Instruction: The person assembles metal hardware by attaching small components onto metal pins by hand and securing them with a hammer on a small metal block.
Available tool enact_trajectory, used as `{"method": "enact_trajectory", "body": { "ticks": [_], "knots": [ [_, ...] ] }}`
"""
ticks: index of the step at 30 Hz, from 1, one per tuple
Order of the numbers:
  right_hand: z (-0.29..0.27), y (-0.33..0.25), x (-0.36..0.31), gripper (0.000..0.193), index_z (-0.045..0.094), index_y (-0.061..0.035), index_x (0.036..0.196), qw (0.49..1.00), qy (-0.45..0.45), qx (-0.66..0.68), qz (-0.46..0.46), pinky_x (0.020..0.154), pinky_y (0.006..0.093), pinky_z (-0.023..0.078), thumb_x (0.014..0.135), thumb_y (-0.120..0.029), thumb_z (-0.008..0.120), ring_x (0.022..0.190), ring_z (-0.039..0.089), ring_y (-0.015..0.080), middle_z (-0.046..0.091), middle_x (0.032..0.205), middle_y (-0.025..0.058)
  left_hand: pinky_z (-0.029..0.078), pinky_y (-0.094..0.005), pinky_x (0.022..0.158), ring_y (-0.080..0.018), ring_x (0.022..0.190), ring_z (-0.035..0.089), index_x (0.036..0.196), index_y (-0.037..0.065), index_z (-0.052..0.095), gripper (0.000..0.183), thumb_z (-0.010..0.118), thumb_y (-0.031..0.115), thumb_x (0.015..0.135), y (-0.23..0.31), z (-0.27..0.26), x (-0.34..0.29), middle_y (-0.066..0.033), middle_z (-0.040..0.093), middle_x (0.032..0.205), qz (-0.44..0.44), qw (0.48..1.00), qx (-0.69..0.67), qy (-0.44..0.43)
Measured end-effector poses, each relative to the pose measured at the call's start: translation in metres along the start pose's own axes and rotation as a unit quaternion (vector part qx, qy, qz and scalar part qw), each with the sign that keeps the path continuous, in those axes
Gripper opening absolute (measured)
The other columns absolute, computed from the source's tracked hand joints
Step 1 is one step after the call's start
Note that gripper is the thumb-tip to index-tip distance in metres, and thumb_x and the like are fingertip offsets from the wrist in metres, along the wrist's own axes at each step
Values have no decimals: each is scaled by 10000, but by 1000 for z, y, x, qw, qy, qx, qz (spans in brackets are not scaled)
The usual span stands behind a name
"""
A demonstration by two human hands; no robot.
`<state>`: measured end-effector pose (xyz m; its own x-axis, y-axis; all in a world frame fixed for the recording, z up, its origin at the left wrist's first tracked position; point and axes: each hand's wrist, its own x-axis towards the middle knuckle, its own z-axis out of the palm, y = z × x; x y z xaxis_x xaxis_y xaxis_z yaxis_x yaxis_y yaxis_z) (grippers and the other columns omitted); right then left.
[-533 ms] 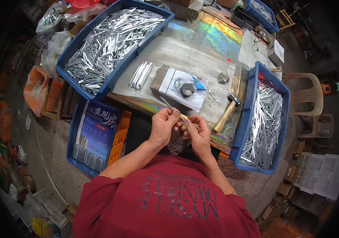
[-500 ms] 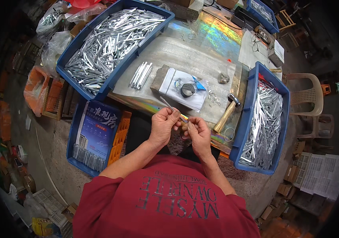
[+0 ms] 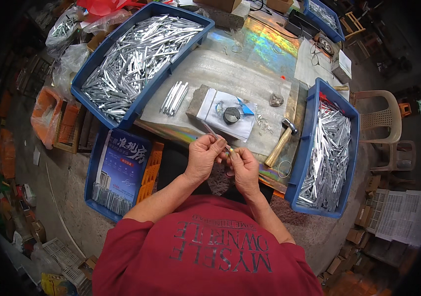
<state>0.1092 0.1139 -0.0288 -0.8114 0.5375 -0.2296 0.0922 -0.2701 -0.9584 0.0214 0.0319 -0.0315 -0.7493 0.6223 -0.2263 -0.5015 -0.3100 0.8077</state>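
Note:
Just off the table's front edge, my left hand (image 3: pixel 202 159) pinches a thin silvery metal strip (image 3: pixel 209 129), which slants up and leftward out of the fingers. My right hand (image 3: pixel 245 170) is closed close beside it, thumb and fingers pinched at the strip's lower end. A small yellowish glint shows there, too small to name. Beyond the hands, a small dark round container (image 3: pixel 231 115) sits on white paper (image 3: pixel 209 111) over a grey block (image 3: pixel 198 98). Tiny metal pieces (image 3: pixel 264 123) lie right of the paper. Left of the block, several similar strips (image 3: pixel 175 98) lie side by side.
A blue bin (image 3: pixel 134 114) heaped with metal strips stands at left, another blue bin (image 3: pixel 297 182) at right. A wooden-handled hammer (image 3: pixel 280 145) lies near the right bin, with a small stone-like lump (image 3: pixel 276 99) beyond it. A plastic chair (image 3: pixel 393 116) stands farther right.
My right hand has shifted slightly left and its fingertips have turned a little. The strip's upper end has dropped slightly and moved right. Both hands stay together at the strip.

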Motion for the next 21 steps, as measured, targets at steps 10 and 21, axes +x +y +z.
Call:
{"method": "enact_trajectory", "body": {
  "ticks": [10, 21],
  "knots": [
    [-12, 7, -5, 205, 486, 8, 946, 1000, 16, 8, 1, 531, 160, 357, 870, -166, 410, 586, 425, 45, 511, 702, 24, 365, -164, 473, -33, 541, 442, 781, 2, 564, 112, 564, 114, 784, 2, -5, 70, 18, 510, 605, 182, 962, 200, 32],
    [-27, 25, -12, 176, 505, -2, 883, 999, 32, 22, 13, 521, 164, 372, 864, -153, 417, 556, 453, 47, 519, 675, 15, 379, -202, 471, -60, 515, 453, 764, -5, 560, 103, 578, 96, 764, 1, -2, 77, -11, 515, 580, 235, 932, 274, 25]
  ]
}}
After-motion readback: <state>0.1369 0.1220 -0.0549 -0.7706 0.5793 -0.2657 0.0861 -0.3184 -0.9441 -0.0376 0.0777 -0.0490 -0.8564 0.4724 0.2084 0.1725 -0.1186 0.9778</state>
